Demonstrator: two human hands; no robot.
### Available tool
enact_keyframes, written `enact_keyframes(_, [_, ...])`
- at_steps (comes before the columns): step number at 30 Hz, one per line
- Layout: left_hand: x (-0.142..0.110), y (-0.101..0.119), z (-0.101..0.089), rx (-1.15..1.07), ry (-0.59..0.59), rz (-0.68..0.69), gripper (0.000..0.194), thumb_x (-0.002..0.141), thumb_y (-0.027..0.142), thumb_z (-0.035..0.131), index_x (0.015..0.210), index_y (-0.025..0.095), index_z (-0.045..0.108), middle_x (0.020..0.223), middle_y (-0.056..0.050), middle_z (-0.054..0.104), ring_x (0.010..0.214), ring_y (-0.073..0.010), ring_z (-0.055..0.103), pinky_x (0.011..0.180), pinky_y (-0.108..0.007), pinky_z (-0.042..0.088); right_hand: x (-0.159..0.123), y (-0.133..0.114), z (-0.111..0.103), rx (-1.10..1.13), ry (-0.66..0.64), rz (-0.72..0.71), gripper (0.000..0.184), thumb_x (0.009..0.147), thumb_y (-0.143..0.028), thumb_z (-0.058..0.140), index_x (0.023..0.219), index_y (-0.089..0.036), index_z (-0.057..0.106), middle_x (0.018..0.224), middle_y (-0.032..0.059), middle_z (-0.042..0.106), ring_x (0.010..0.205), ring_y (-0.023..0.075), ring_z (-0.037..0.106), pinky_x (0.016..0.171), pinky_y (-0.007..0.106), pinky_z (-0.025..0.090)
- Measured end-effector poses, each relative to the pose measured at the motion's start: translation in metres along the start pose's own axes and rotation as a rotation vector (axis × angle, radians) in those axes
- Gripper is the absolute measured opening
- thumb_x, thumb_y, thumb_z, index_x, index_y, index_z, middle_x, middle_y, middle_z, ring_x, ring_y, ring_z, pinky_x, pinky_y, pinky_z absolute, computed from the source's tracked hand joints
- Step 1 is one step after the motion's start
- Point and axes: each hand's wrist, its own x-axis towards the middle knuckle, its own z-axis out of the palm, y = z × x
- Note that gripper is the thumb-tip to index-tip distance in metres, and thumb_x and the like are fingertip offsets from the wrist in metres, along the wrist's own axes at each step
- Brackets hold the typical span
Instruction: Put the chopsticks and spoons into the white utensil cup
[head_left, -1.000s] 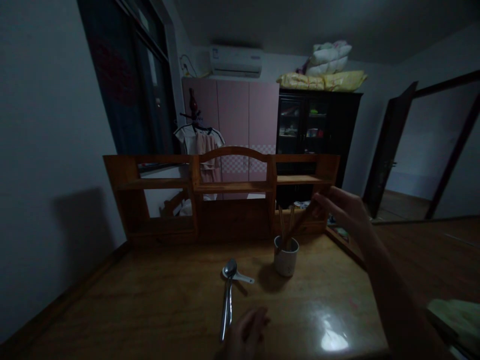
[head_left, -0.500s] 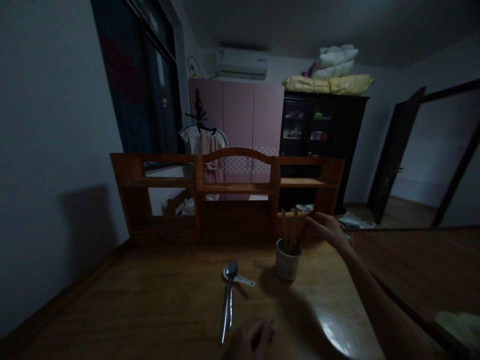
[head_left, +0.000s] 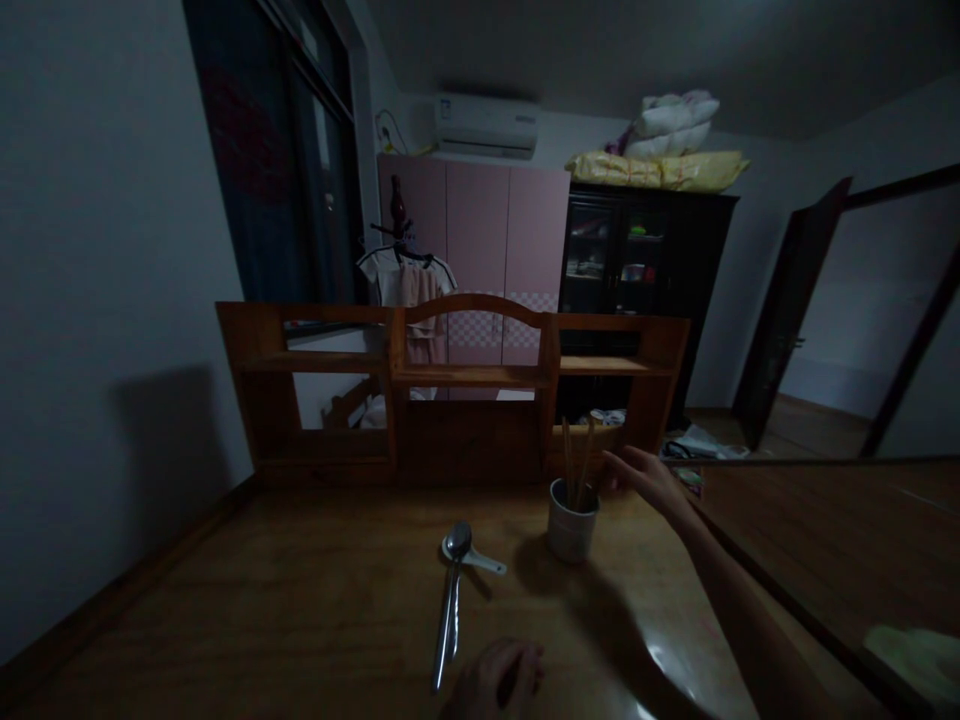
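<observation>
A pale cup [head_left: 572, 530] stands on the wooden table, with several thin wooden chopsticks [head_left: 576, 465] upright in it. My right hand [head_left: 646, 478] is just to the right of the cup's rim. Its fingers point toward the chopsticks, slightly apart, and I see nothing held in them. At the table's near side my left hand [head_left: 501, 680] rests loosely curled, with nothing visible inside. To its upper left, a metal spoon [head_left: 459, 540] lies with its bowl over a white ceramic spoon [head_left: 486, 563]. A second shiny metal handle [head_left: 454, 628] lies alongside the metal spoon's handle.
A wooden shelf unit [head_left: 472, 376] lines the table's back edge. The wall [head_left: 112, 250] borders the table on the left. Another brown surface [head_left: 825, 530] adjoins on the right, with a pale cloth-like item [head_left: 911, 660] near its front.
My right hand has moved slightly down beside the cup, and its fingers look more spread. The view has shifted a little. My left hand and the spoons stay in place.
</observation>
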Motion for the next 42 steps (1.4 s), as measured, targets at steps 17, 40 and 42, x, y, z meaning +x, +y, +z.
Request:
enact_keyframes(17, [-0.003,0.01,-0.005,0.054,0.028,0.015,0.037,0.09,0.043,0.041,0.078,0.025,0.072,0.078,-0.002,0.073,0.074,-0.0154,0.067,0.071,-0.018,0.049,-0.009,0.003,0.043,0.152,0.172,0.117,0.041,0.065,-0.049,0.075,0.089,-0.016,0.075,0.081,0.0075,0.074,0.08,0.0265,0.07,0.065,0.03,0.054])
enact_keyframes(40, [-0.002,-0.001,0.0,0.044,0.036,0.098,0.034,0.092,0.036,0.043,0.077,0.023,0.07,0.075,-0.002,0.071,0.073,-0.0152,0.066,0.071,-0.02,0.048,0.004,0.038,0.061,0.208,0.216,0.164,0.046,0.06,-0.048,0.078,0.088,-0.012,0.076,0.082,0.0109,0.075,0.083,0.0282,0.07,0.065,0.03,0.054])
enact_keyframes(42, [-0.003,0.002,-0.002,0.06,0.015,0.09,0.034,0.092,0.035,0.042,0.076,0.022,0.069,0.076,-0.002,0.071,0.074,-0.0149,0.066,0.072,-0.019,0.048,0.003,0.036,0.061,0.224,0.205,0.162,0.046,0.061,-0.048,0.078,0.089,-0.012,0.076,0.083,0.0112,0.075,0.082,0.028,0.07,0.065,0.03,0.054])
